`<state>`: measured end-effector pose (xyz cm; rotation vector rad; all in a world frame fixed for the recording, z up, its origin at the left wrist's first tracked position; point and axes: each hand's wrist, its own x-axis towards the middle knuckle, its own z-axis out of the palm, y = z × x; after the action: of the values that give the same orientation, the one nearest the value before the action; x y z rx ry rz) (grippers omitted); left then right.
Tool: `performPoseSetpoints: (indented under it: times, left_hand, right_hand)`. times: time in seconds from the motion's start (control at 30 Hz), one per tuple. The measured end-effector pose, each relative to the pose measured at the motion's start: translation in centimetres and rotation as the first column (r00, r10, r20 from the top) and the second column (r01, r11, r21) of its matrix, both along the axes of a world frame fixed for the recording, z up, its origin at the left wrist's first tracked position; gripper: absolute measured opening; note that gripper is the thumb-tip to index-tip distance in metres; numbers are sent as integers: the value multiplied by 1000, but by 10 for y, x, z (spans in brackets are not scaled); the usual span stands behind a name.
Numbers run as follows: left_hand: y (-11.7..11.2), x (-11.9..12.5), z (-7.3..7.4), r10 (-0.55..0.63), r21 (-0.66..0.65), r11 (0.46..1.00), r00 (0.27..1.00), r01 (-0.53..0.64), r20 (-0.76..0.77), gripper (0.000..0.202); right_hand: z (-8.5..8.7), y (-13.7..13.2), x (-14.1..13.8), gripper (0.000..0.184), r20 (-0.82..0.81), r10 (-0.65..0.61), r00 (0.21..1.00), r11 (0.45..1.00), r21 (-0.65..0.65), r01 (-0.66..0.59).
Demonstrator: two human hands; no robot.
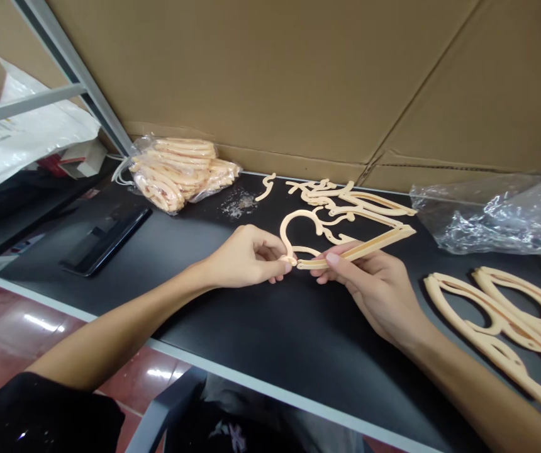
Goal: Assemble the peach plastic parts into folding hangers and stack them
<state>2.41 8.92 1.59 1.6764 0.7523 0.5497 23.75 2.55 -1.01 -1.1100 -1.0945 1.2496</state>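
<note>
My left hand [246, 257] is closed in a pinch on the base of a peach plastic hook piece [299, 223] that curves up from the black table [261, 327]. My right hand [369, 280] grips a straight peach plastic arm piece [369, 246], fingers wrapped under it. The two pieces meet end to end between my thumbs, just above the tabletop. Behind them lies a loose pile of similar peach parts [346, 201].
A clear bag of peach parts [176, 167] lies at the back left. Assembled peach hangers [506, 321] rest at the right. A crumpled clear plastic bag [501, 214] sits at the far right, a black phone [105, 239] at the left. A cardboard wall [299, 82] stands behind.
</note>
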Motion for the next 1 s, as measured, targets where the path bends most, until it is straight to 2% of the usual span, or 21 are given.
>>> performPoseSetpoints:
  times: [0.3,0.63,0.7,0.77,0.87,1.0]
  left_hand:
    - [-1,-1,-5,-12,97,995,1000,14,-20,12]
    - [-3,0,0,18,96,995,1000,-16,-18,15]
    - [-2,-1,1,5,147,989,1000,-1,-26,18]
    - [-2,-2,2,-15,277,960,997,35,-72,21]
    - [-1,-3,2,-39,458,884,991,94,-128,23]
    - [-1,-4,1,-39,585,807,995,87,-95,24]
  right_hand:
    - [3,1,-3,21,-75,3,997,999,-42,-6]
    - [6,0,-4,21,-151,5,988,996,-90,-19]
    - [7,0,-4,21,-153,6,988,995,-95,-20]
    - [8,0,-4,21,-156,12,988,996,-91,-26]
    - [9,0,-3,19,-163,24,986,997,-66,-35]
    - [8,1,-1,16,-152,20,988,1000,-12,-22]
